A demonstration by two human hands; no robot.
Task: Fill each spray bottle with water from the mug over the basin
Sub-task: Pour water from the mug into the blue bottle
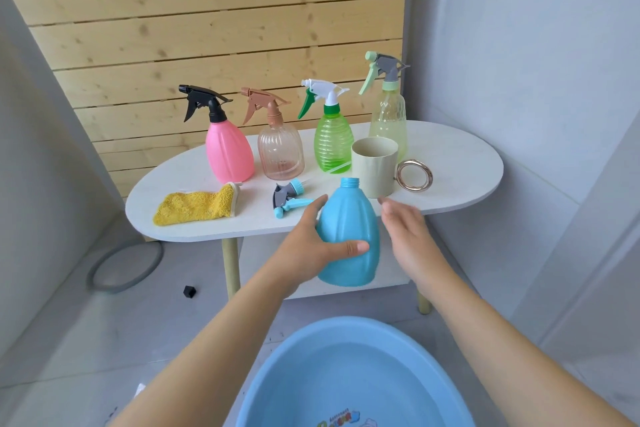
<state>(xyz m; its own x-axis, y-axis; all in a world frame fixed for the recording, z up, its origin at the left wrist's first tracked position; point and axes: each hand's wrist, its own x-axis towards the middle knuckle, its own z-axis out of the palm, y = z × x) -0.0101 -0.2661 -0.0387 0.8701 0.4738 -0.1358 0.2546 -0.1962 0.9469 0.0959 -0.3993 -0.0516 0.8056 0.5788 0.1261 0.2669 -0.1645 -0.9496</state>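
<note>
My left hand [313, 246] grips a blue spray bottle [349, 218] with no cap, held upright in the air in front of the table edge. Its blue and grey spray head [287, 198] lies on the white table [450, 163]. My right hand [408, 229] hovers just right of the bottle with straight fingers, holding nothing. A pale green mug [374, 167] with a gold ring handle stands behind the bottle. A blue basin [349, 374] with water sits on the floor below. Pink [228, 153], peach [280, 156], green [333, 146] and pale yellow [388, 121] spray bottles stand in a row on the table.
A yellow cloth [194, 206] lies at the table's left front. A grey ring [124, 270] and a small black cap [189, 291] lie on the floor to the left. A wooden slat wall stands behind the table.
</note>
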